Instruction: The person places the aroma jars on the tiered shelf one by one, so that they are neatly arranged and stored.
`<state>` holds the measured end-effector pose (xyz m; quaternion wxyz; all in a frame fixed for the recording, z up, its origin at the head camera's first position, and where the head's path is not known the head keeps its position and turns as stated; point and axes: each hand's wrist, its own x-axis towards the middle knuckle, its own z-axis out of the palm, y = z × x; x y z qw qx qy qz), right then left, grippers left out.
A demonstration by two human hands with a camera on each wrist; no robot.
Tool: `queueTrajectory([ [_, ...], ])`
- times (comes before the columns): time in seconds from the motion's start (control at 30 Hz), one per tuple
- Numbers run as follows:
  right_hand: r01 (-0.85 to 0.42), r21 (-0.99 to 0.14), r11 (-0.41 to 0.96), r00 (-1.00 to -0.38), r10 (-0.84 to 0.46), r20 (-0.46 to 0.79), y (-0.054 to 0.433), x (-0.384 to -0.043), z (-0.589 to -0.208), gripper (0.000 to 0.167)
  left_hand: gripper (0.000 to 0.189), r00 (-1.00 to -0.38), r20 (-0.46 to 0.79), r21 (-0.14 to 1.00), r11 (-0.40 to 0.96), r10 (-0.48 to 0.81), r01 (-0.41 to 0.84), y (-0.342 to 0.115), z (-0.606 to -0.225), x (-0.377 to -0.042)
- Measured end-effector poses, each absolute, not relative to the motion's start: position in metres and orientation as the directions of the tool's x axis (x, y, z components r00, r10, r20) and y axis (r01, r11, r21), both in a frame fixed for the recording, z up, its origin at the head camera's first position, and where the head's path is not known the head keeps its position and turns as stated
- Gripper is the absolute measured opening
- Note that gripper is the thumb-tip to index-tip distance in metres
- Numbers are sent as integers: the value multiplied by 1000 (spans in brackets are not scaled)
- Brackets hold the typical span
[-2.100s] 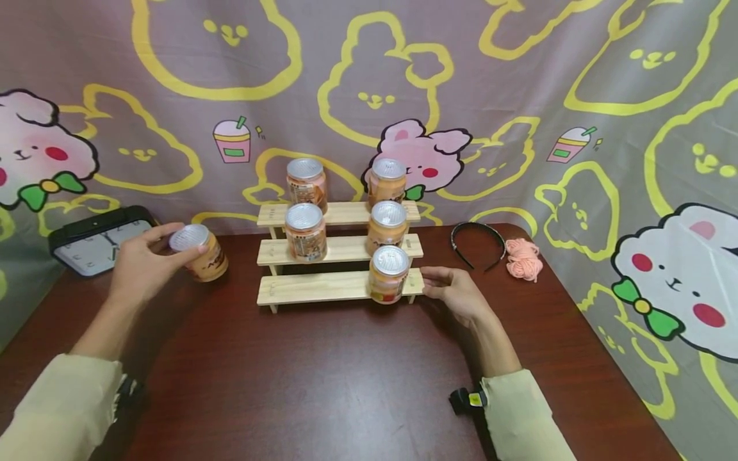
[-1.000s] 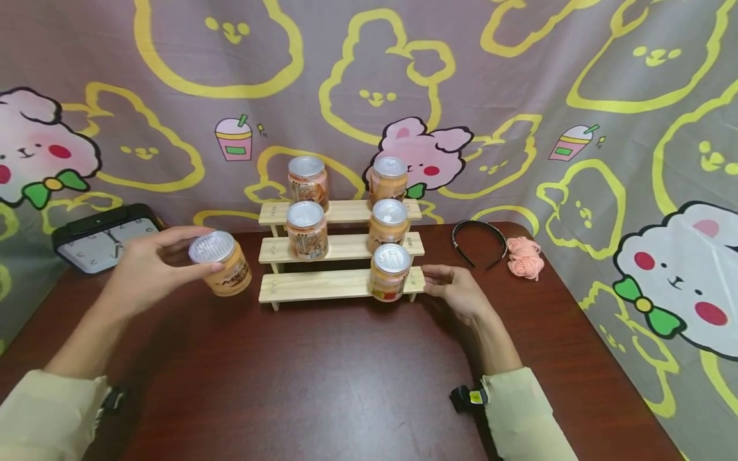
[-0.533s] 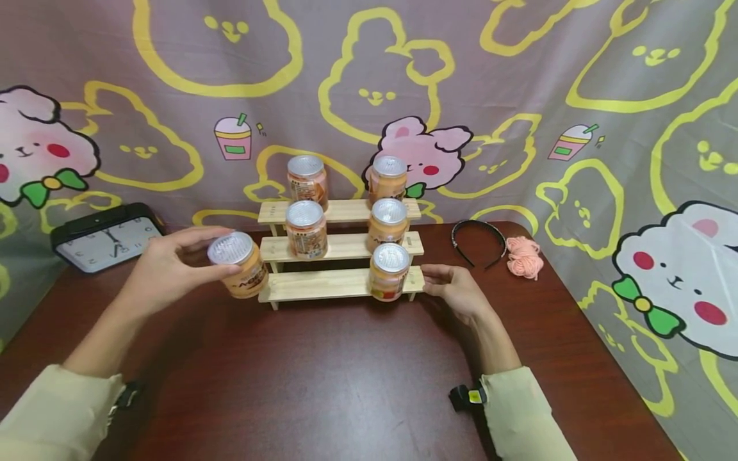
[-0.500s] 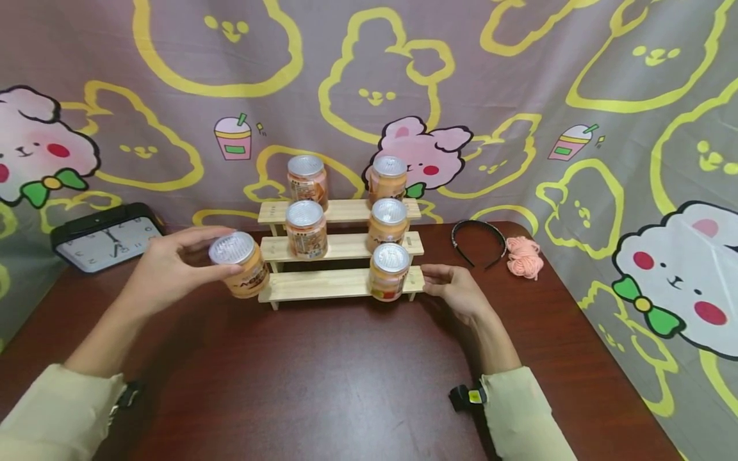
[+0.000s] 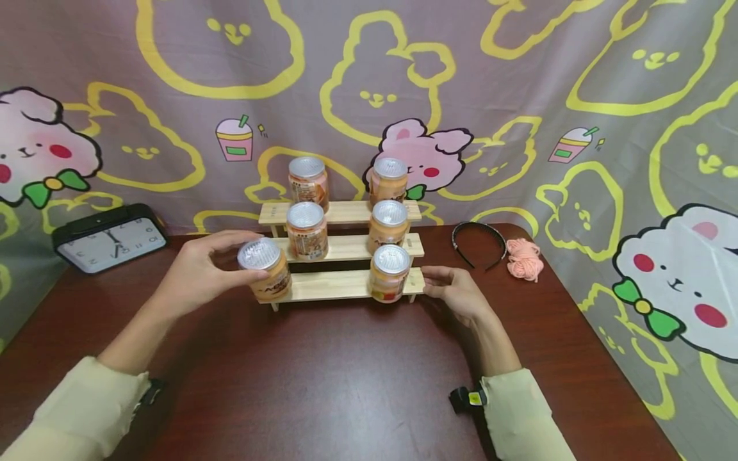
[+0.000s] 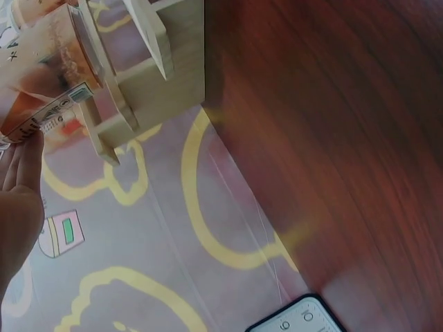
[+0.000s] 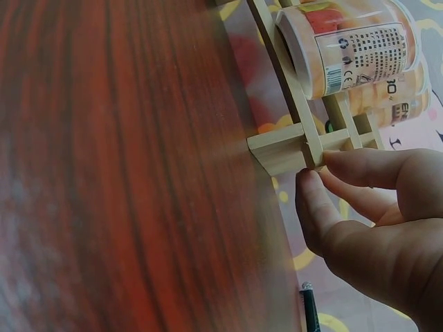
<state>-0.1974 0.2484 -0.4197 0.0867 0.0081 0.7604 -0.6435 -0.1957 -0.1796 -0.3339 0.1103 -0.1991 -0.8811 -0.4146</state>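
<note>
My left hand (image 5: 202, 270) grips a peach-coloured jar (image 5: 274, 282) with a silver lid, thumb in front and fingers behind. The jar is slightly tilted over the left end of the lowest tier of a three-tier wooden display stand (image 5: 331, 285); whether it touches the wood I cannot tell. In the left wrist view, the jar (image 6: 48, 76) is cut off by the frame's edge. My right hand (image 5: 458, 296) pinches the right end of the lowest tier, as the right wrist view shows with the stand (image 7: 313, 146) between thumb and fingers. Beside that hand stands another jar (image 5: 389, 275).
Two jars stand on the middle tier, left jar (image 5: 307, 234) and right jar (image 5: 388, 227), and two on the top. A clock (image 5: 112, 240) sits at left. A black headband (image 5: 500, 238) and pink yarn (image 5: 524, 259) lie at right. Patterned cloth (image 5: 369, 83) hangs behind.
My left hand has carried its jar rightward from beside the clock to the left end of the lowest tier. The right hand has stayed at the stand's right end.
</note>
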Motion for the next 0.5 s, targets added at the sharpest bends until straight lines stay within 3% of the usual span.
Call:
queueTrajectory([
  [0.5, 129, -975, 181, -984, -101, -149, 248, -197, -420, 47, 56, -880, 373, 724, 501, 293, 473, -163, -346, -198],
])
